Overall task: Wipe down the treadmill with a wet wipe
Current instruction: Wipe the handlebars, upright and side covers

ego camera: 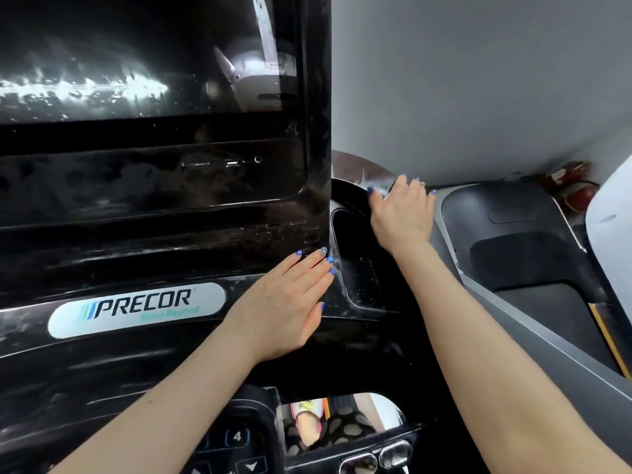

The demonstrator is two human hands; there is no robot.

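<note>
The black treadmill console (154, 206) fills the left of the view, with a dark screen above and a silver Precor badge (136, 309) below. My left hand (287, 302) lies flat with straight fingers on the console's lower right corner. My right hand (403, 213) reaches past the console's right edge and presses a white wet wipe (376, 179) onto the far rim of the black cup holder tray (362, 265). Only a small blurred part of the wipe shows beyond the fingertips.
A keypad with a number 4 button (237, 436) and two metal grip sensors (376, 456) sit at the bottom. A neighbouring grey treadmill (513, 234) stands to the right. A grey wall (478, 80) is behind, with a red object (574, 189) on the floor.
</note>
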